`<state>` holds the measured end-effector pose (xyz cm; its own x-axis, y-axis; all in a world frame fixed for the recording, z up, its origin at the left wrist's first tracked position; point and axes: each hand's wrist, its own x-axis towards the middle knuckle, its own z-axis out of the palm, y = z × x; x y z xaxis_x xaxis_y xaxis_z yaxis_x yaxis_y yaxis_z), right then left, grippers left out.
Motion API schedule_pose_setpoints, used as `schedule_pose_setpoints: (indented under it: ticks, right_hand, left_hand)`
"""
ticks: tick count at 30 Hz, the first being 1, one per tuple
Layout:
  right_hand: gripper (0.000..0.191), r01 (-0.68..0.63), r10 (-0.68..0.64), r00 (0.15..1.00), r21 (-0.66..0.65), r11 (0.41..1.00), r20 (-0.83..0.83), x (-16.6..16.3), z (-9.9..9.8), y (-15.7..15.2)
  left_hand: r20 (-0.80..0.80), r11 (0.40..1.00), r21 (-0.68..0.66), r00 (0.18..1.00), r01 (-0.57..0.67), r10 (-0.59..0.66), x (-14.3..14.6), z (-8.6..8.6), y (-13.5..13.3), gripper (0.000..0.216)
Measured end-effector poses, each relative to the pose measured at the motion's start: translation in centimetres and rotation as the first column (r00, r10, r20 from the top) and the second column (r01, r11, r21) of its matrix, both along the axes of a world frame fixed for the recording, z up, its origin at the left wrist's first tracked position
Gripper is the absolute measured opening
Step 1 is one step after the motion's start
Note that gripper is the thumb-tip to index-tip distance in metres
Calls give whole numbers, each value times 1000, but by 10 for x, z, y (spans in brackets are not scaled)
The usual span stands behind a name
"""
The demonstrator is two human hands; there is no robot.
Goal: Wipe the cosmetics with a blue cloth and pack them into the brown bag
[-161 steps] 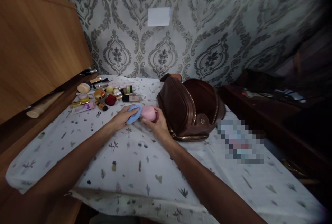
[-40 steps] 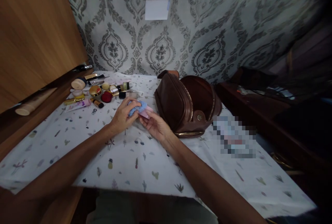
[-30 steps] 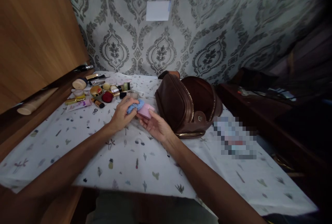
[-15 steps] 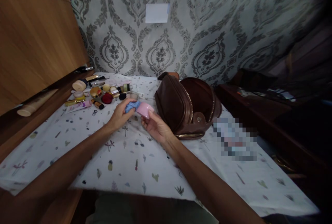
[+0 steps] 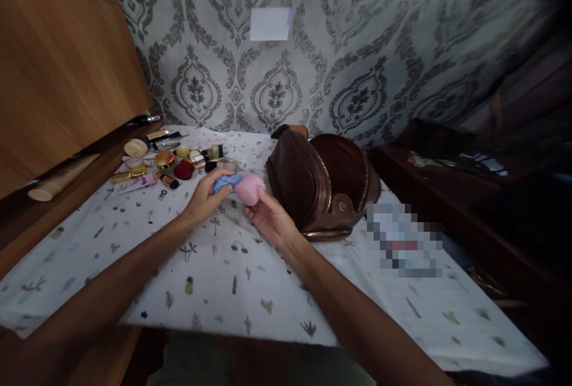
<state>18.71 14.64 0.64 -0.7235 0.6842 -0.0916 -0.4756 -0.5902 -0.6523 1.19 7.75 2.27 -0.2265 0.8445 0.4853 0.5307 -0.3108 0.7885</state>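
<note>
Resting between the thumb and fingers of the right hand [image 5: 273, 217], the pink object [image 5: 249, 190] is held above the table cover [image 5: 214, 296], just left of the bag [image 5: 295, 177]. The blue cloth [image 5: 226, 181] is pinched, bunched, in the left hand [image 5: 203, 198] beside it. A side grip appears to be used so that the object's face is left exposed to the cloth. The object is smooth and rounded, the cloth crumpled, the bag brown and leather-like.

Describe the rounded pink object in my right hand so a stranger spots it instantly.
Find the open brown leather-look bag. By its left side, your right hand holds the pink object, smooth and rounded, unlike the crumpled blue cloth beside it.
</note>
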Motion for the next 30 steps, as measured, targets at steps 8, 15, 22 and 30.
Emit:
schedule_pose_setpoints:
  ticks: [8, 15, 22, 30]
  right_hand:
    - [32, 60, -60, 998, 7, 998, 24, -1, 0, 1]
    - [36, 8, -8, 1000, 22, 1000, 16, 0, -2, 2]
    - [32, 6, -6, 999, 9, 1000, -40, 1, 4, -3]
    - [40, 130, -126, 991, 66, 989, -52, -3, -4, 3]
  left_hand:
    - [-121, 991, 133, 992, -9, 25, 7, 10, -7, 24]
    - [-133, 990, 139, 991, 5, 14, 5, 11, -6, 24]
    - [17, 999, -13, 999, 35, -35, -1, 2, -1, 30]
    - [74, 989, -112, 993, 101, -93, 8, 1, -1, 29]
